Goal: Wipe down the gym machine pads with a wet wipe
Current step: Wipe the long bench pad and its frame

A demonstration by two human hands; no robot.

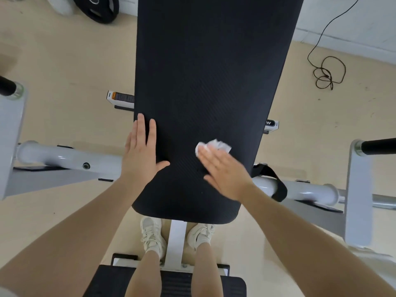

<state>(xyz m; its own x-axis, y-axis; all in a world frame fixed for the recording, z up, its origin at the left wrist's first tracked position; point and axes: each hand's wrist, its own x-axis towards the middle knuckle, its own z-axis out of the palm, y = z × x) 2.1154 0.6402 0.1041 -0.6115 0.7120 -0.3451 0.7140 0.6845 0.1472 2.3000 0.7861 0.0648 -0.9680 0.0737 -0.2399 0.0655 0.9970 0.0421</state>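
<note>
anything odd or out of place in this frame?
A black cable lies in a loose tangle on the floor right of the pad, a trip risk. Otherwise normal: left hand flat on the pad, right hand pressing the wipe on it. No visible damage to the pad.

Bare forearms (300, 228) and bare lower legs (147, 273); off-white lace-up sneakers (151, 234) with pale ankle socks (154, 252).

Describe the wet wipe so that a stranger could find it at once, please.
Start at the long black pad that fills the middle of the view. Near its closer end two hands lie flat; the right hand presses a small crumpled wipe under its fingers. It is the only white thing on the pad.
</note>
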